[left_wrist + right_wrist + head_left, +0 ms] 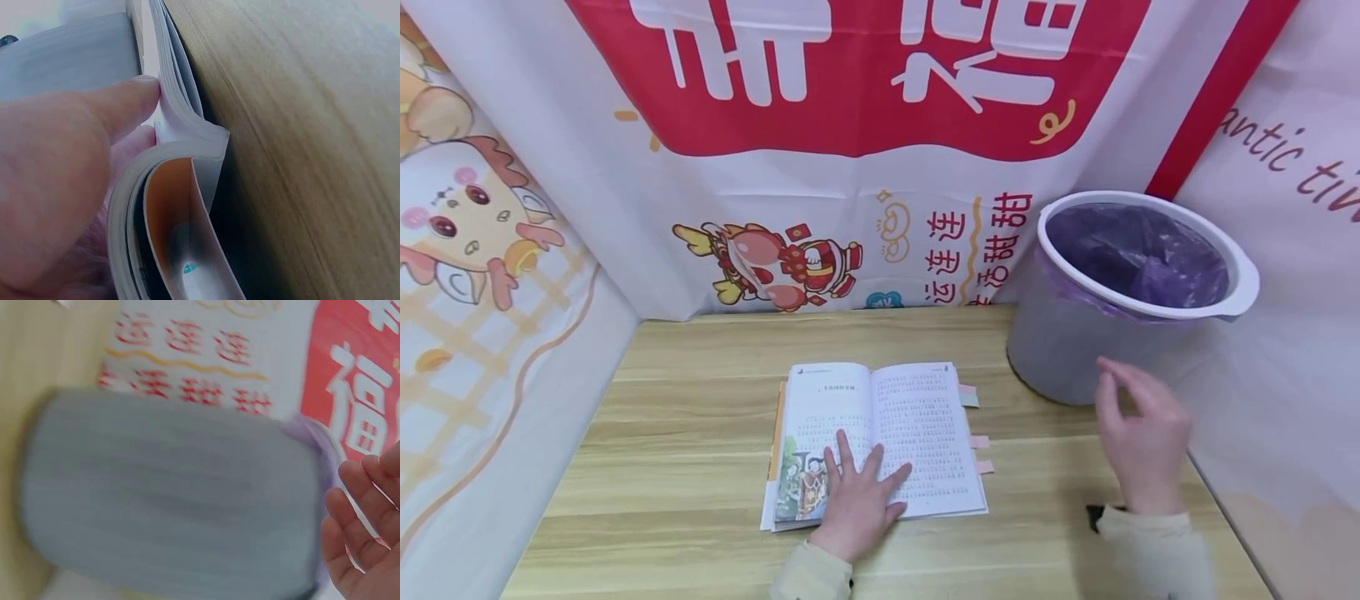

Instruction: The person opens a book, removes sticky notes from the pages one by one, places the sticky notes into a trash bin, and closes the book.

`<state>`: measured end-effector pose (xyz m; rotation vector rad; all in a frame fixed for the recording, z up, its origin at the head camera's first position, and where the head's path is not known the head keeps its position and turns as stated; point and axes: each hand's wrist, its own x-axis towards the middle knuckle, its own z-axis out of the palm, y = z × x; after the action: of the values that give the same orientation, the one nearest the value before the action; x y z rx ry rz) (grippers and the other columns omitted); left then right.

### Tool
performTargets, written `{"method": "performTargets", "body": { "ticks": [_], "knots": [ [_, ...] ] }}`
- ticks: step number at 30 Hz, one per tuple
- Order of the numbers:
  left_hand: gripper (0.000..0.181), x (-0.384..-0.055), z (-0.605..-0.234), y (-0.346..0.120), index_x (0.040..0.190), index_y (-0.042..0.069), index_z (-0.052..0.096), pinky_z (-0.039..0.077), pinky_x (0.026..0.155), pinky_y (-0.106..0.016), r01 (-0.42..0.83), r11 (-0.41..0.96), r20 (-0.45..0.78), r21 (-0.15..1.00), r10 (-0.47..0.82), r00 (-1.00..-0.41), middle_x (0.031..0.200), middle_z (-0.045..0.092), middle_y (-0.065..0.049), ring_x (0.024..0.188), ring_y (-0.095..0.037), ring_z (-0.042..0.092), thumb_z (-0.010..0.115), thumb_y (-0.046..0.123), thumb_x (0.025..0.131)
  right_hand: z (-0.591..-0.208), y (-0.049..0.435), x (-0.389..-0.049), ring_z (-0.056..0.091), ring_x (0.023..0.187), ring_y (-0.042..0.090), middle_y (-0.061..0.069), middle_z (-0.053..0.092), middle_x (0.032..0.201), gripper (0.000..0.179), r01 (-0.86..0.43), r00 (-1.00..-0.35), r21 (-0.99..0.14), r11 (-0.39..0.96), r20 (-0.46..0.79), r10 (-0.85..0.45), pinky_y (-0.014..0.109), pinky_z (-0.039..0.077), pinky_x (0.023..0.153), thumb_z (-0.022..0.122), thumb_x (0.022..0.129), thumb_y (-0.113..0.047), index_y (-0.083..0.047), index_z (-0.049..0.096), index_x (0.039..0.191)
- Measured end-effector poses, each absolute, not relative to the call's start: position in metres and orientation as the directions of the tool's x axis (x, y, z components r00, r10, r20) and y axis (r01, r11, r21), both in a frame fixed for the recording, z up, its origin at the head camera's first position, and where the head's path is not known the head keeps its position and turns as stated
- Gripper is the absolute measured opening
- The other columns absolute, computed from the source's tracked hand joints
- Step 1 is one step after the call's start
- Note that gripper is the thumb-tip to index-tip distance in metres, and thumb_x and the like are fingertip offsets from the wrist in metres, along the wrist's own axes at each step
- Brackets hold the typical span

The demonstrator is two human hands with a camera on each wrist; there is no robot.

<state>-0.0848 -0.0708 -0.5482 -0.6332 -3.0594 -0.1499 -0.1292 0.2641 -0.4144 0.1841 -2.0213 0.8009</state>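
Rm. type unclear; looks like curtained-off nook: printed cloth [820,185] on 3 sides w/ cartoon figs. [763,262], wood-grain tabletop [692,400] btwn.

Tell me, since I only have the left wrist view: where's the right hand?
Observer: The head view shows the right hand on the near side of the grey bin.
Operator: Anything inside that bin?
Observer: A purple plastic liner, with its edge showing below the white rim.
Operator: And does anything stick out of the book on the side I can't see?
Observer: Yes, small coloured tabs stick out along its right edge in the head view.
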Motion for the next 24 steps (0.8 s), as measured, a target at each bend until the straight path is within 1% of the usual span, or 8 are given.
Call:
{"method": "performTargets", "body": {
  "ticks": [2, 4, 7, 10, 13, 14, 20, 24],
  "knots": [
    [0.054, -0.084, -0.548, -0.071, 0.141, 0.039, 0.055, 0.008, 0.103, -0.081, 0.396, 0.914, 0.033, 0.09, 0.395, -0.918, 0.149, 0.045, -0.014, 0.132, -0.071, 0.007, 0.06, 0.057, 0.09, -0.433, 0.257, -0.119, 0.069, 0.088, 0.031, 0.02, 0.073, 0.1, 0.015, -0.413, -0.608, -0.468, 0.782, 0.781, 0.147, 0.007, 0.041, 0.093, 0.066, 0.088, 0.002, 0.002, 0.075, 0.1],
    [0.053, -0.084, -0.547, -0.072, 0.141, 0.039, 0.055, 0.008, 0.103, -0.081, 0.396, 0.914, 0.033, 0.09, 0.395, -0.918, 0.149, 0.045, -0.014, 0.132, -0.071, 0.008, 0.06, 0.057, 0.09, -0.451, 0.251, -0.11, 0.068, 0.084, 0.038, 0.021, 0.073, 0.098, 0.016, -0.42, -0.634, -0.458, 0.783, 0.766, 0.108, 0.005, 0.039, 0.093, 0.067, 0.086, 0.004, 0.004, 0.074, 0.1],
    [0.053, -0.085, -0.547, -0.072, 0.141, 0.039, 0.055, 0.008, 0.103, -0.081, 0.398, 0.913, 0.034, 0.092, 0.396, -0.917, 0.149, 0.045, -0.015, 0.132, -0.071, 0.008, 0.06, 0.056, 0.09, -0.477, 0.242, -0.1, 0.07, 0.083, 0.037, 0.018, 0.073, 0.097, 0.018, -0.424, -0.668, -0.45, 0.786, 0.742, 0.064, 0.005, 0.041, 0.092, 0.07, 0.082, 0.005, 0.002, 0.075, 0.099],
    [0.053, -0.084, -0.547, -0.071, 0.14, 0.039, 0.055, 0.008, 0.103, -0.081, 0.4, 0.912, 0.033, 0.096, 0.399, -0.917, 0.149, 0.045, -0.015, 0.132, -0.071, 0.007, 0.06, 0.056, 0.091, -0.498, 0.233, -0.091, 0.071, 0.083, 0.033, 0.014, 0.074, 0.097, 0.022, -0.427, -0.69, -0.438, 0.791, 0.723, 0.028, 0.016, 0.051, 0.086, 0.074, 0.078, 0.006, -0.001, 0.076, 0.098],
    [0.053, -0.085, -0.547, -0.071, 0.14, 0.039, 0.055, 0.008, 0.103, -0.081, 0.402, 0.911, 0.035, 0.097, 0.401, -0.916, 0.149, 0.045, -0.014, 0.132, -0.071, 0.007, 0.06, 0.056, 0.091, -0.515, 0.224, -0.081, 0.072, 0.083, 0.029, 0.011, 0.074, 0.097, 0.024, -0.426, -0.725, -0.442, 0.79, 0.689, -0.005, 0.026, 0.056, 0.08, 0.075, 0.076, 0.006, -0.004, 0.076, 0.098],
    [0.053, -0.085, -0.547, -0.071, 0.14, 0.039, 0.056, 0.008, 0.103, -0.081, 0.403, 0.91, 0.035, 0.097, 0.401, -0.915, 0.149, 0.045, -0.014, 0.132, -0.071, 0.007, 0.06, 0.057, 0.091, -0.52, 0.221, -0.077, 0.072, 0.082, 0.028, 0.01, 0.074, 0.098, 0.025, -0.422, -0.744, -0.454, 0.785, 0.668, -0.013, 0.027, 0.056, 0.076, 0.075, 0.076, 0.006, -0.004, 0.076, 0.099],
    [0.053, -0.084, -0.549, -0.072, 0.14, 0.039, 0.055, 0.008, 0.103, -0.081, 0.407, 0.908, 0.043, 0.1, 0.405, -0.913, 0.149, 0.045, -0.014, 0.132, -0.071, 0.007, 0.06, 0.057, 0.09, -0.543, 0.205, -0.056, 0.069, 0.083, 0.017, 0.003, 0.074, 0.101, 0.022, -0.289, -0.886, -0.585, 0.758, 0.463, 0.019, 0.029, 0.058, 0.072, 0.074, 0.082, 0.002, -0.006, 0.075, 0.102],
    [0.054, -0.083, -0.55, -0.073, 0.141, 0.038, 0.055, 0.007, 0.102, -0.081, 0.41, 0.905, 0.051, 0.113, 0.407, -0.912, 0.149, 0.044, -0.015, 0.132, -0.071, 0.006, 0.06, 0.056, 0.09, -0.55, 0.196, -0.049, 0.066, 0.082, 0.011, 0.002, 0.073, 0.101, 0.023, -0.221, -0.936, -0.647, 0.73, 0.351, 0.028, 0.03, 0.059, 0.071, 0.075, 0.083, 0.001, -0.005, 0.075, 0.105]
  ]
}}
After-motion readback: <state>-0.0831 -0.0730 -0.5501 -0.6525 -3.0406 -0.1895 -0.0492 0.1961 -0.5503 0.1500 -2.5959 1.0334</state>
